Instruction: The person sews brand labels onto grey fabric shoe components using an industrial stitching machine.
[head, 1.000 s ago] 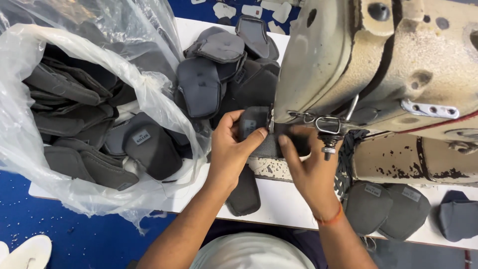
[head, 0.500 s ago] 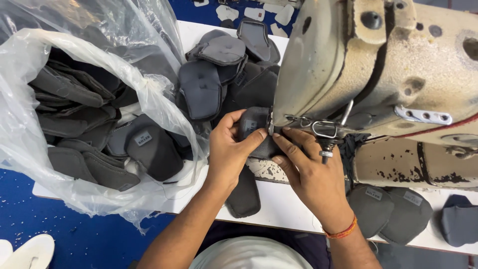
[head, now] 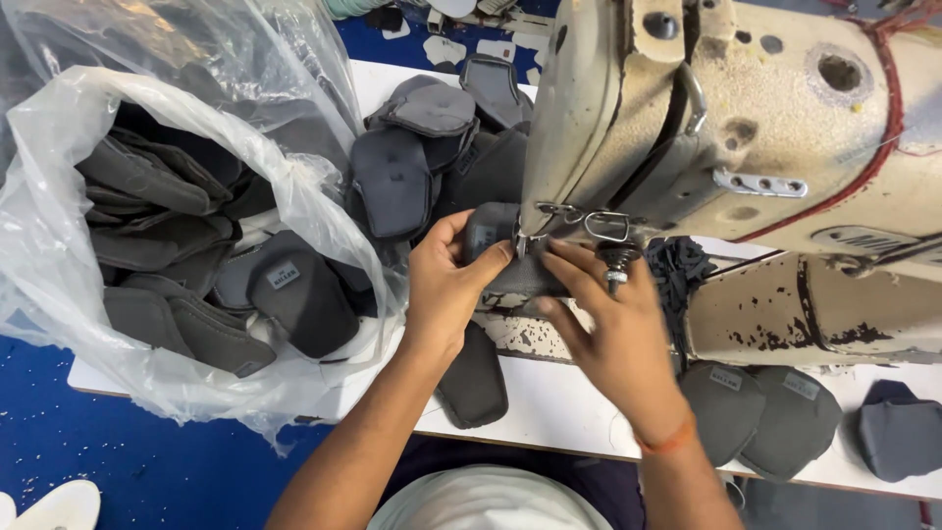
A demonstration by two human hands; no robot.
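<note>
A grey padded piece (head: 510,263) is held under the needle end of a worn cream sewing machine (head: 746,128), pinched between two bare hands at the edge of a white counter (head: 559,402). The left hand (head: 446,285) is closed on the piece's near side, thumb on top; the right hand (head: 613,329) is laid flat with fingers pressed on the piece beside the foot — its grip is a press more than a clasp. A clear plastic bag (head: 118,226) of like pieces is slumped to the left, a loose pile (head: 422,147) is stacked behind, and finished pieces (head: 765,417) are laid at the right. By judgement, the seam is best kept true if the piece is fed flat and steady, fingertips kept well clear of the needle.
</note>
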